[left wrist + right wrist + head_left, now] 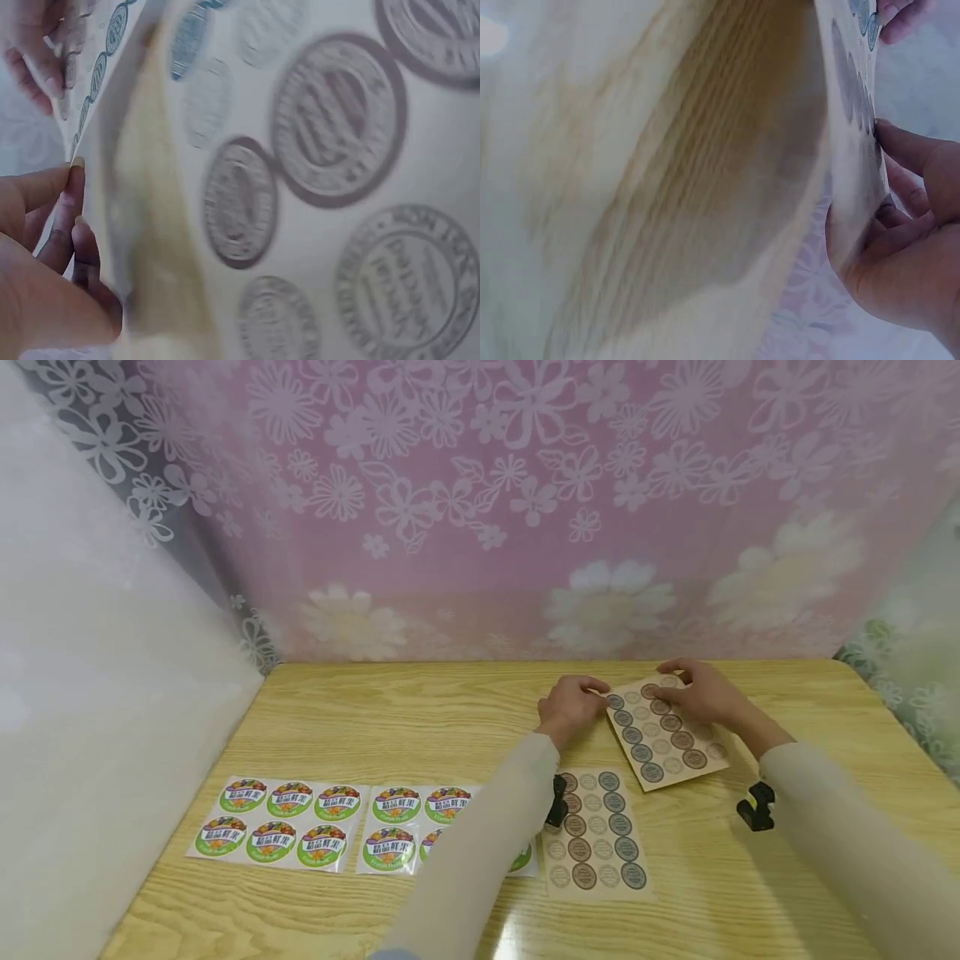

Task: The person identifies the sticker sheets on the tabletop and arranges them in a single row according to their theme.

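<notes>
A tan sheet of round stickers (pixel 662 731), with rows of blue, brown and pale stamps, is held tilted over the back right of the table. My left hand (pixel 572 703) pinches its upper left corner; in the left wrist view the thumb and fingertips of that hand (pixel 52 247) meet at the sheet's edge. On the opposite side my right hand (pixel 705 695) grips the upper right edge, thumb on the printed face. The right wrist view shows the fingers of that hand (pixel 911 217) behind the sheet (pixel 855 150).
A second tan sticker sheet (pixel 597 835) lies flat, nearer the front. To its left, two white sheets with round green fruit stickers, one at the far left (pixel 273 822) and one partly under my left forearm (pixel 405 827), rest on the wood-grain table (pixel 420 718). A flowered curtain (pixel 480 527) hangs behind.
</notes>
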`<state>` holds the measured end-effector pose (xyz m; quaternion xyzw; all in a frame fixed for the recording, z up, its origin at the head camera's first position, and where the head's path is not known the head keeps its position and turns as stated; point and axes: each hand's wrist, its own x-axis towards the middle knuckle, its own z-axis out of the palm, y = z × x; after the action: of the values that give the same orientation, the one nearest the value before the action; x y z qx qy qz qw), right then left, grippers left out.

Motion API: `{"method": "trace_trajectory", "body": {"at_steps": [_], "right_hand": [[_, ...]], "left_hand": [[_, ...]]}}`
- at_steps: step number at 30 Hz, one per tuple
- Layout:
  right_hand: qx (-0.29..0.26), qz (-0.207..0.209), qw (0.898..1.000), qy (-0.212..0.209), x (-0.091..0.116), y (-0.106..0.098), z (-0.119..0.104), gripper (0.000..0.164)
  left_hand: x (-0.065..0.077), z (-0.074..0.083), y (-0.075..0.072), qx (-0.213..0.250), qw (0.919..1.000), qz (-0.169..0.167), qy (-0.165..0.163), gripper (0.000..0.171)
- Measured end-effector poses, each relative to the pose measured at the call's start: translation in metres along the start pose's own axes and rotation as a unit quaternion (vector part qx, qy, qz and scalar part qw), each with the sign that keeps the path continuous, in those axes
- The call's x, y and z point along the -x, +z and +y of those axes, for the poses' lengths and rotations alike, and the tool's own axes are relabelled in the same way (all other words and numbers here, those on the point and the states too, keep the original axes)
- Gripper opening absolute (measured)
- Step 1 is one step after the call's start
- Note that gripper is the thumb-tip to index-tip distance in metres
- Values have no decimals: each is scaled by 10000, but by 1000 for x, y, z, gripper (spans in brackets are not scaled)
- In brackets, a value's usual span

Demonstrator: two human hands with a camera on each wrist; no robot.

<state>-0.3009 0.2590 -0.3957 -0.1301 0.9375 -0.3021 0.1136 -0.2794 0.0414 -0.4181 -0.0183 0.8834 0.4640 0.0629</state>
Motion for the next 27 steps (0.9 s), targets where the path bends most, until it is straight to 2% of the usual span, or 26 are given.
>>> {"method": "trace_trajectory", "body": {"at_steps": [3,7,12,16,18,27], "right_hand": [[-144,12,9999,-12,15,-7,-1,67],[-545,-88,9984,83,39,-14,2,68],[-1184,-293,9922,258,66,-14,11,68],[-1871,-402,9808,364,83,-10,17,65],[-2133,-425,9753,383,91,-8,19,64],[-2429,-591,9673,426,118,8,26,63]], "left_hand": [[4,3,-3,807,9958,-390,208,15],[10,7,-6,1813,9778,-974,394,17],[20,11,-9,2228,9633,-1456,355,21],[29,11,-8,2162,9582,-1833,378,24],[34,10,-8,1987,9592,-1965,427,23],[47,2,-6,1333,9593,-2349,827,22]]}}
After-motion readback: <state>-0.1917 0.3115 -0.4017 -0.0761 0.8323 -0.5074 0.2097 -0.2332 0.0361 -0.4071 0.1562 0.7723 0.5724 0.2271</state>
